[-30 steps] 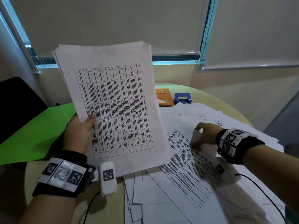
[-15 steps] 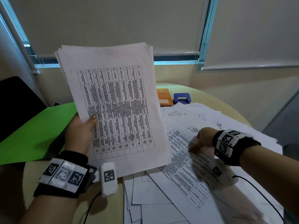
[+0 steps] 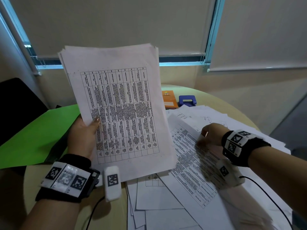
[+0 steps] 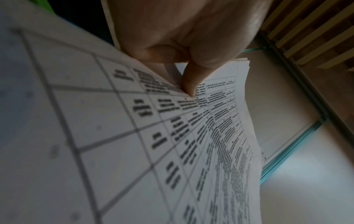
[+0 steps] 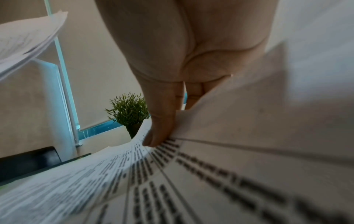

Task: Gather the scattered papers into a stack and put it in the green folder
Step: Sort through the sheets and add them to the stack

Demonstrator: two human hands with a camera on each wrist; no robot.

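While the left hand [image 3: 83, 136] holds a decent stack of papers [image 3: 116, 110] upright, thumb pinched over the front sheet and fingers behind, there's plenty left to do. Loose sheets [image 3: 207, 188] cover most of the right half of the counter [image 3: 214, 100], overlapping at all angles. I'd call it maybe halfway through the gathering part, and nothing has gone in the green folder [image 3: 36, 135] yet. It lies flat on the left side of the counter, partly behind the held stack.

The right hand [image 3: 211, 135] is down on the pile, clamped on the top printed sheet [image 5: 249, 121]: the wrist view shows the thumb on top and fingers tucked under the lifted edge, so the page is curling up off the ones below.

Compared to a second ago, the stack barely shifts, just sits a touch higher. The right hand was flatter on the page then, more like pressing or sliding it, and now it has pulled back slightly with the edge peeled up.

An orange notebook [image 3: 169, 98] and a blue hole punch [image 3: 187, 100] sit at the back.
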